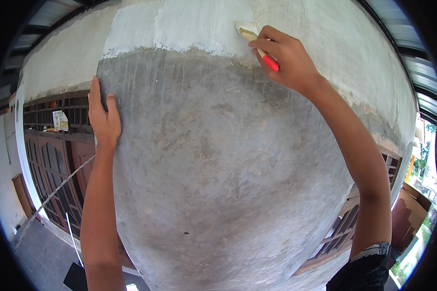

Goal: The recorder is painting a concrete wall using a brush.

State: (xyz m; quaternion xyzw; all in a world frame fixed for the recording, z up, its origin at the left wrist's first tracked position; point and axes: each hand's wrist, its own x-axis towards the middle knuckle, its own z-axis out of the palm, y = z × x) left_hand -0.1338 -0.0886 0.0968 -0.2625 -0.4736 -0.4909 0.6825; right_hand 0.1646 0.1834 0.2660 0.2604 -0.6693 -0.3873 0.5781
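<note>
A paintbrush [259,49] with a pale wooden handle and red end is in my right hand [289,58], its bristles against the upper wall at the right side of a fresh white paint patch [189,25]. Below the patch is bare grey cement wall [218,152], with thin pale drips near its top. My left hand [104,112] rests against the wall's left corner edge, its fingers pointing up, and holds nothing.
Left of the corner are brown wooden doors [51,160] with a barred transom and a taut rope [60,184]. A barred window [335,236] is at lower right. Metal roofing [418,69] runs overhead. A thin white rod [74,238] leans at lower left.
</note>
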